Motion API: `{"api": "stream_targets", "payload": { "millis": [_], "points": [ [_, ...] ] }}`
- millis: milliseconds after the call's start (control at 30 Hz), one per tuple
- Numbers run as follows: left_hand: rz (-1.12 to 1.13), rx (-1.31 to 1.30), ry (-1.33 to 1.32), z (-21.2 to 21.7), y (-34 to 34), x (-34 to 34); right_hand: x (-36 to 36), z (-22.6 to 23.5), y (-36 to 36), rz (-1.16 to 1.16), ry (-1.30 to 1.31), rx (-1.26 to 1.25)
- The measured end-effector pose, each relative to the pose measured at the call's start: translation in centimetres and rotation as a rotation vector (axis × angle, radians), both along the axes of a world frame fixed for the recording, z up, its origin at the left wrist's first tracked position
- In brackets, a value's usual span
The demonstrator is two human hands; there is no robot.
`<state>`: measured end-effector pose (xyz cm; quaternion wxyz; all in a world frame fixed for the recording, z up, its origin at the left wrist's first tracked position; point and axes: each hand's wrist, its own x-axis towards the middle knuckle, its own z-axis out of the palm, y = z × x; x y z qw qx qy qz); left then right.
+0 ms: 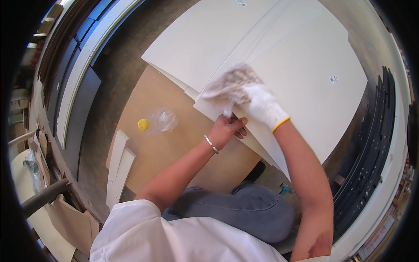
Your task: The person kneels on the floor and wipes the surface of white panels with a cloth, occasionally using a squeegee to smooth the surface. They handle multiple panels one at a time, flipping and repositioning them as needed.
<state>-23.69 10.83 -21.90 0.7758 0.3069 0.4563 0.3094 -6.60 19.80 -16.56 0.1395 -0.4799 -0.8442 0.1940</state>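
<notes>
Fingers of the gloved right hand (pixel 262 105) pressed a rag (pixel 229 83) on the white panel (pixel 305 87); the bare left hand (pixel 227 129) gripped the panel edge, fingers curled together.

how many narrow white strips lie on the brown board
2: both white strips lie side by side at the brown board's left edge, below the clear bottle. More may be hidden.

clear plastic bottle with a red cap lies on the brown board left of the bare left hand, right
Not quite: the clear plastic bottle has a yellow cap, not red. The head view shows it lying on the brown board, left of the bare left hand.
</notes>
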Motion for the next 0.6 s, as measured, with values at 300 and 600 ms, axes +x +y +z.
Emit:
{"api": "stream_targets", "payload": {
  "millis": [300, 600],
  "points": [
    [-0.07, -0.052, 0.001, 1.7, -6.6, 0.1, 0.0, 1.0, -7.1, 0.048, -0.34, -0.162],
    [-0.084, -0.332, -0.098, 1.7, -9.1, -2.9, 11.7, 0.9, -3.7, -0.758, 0.226, -0.279]
  ]
}}
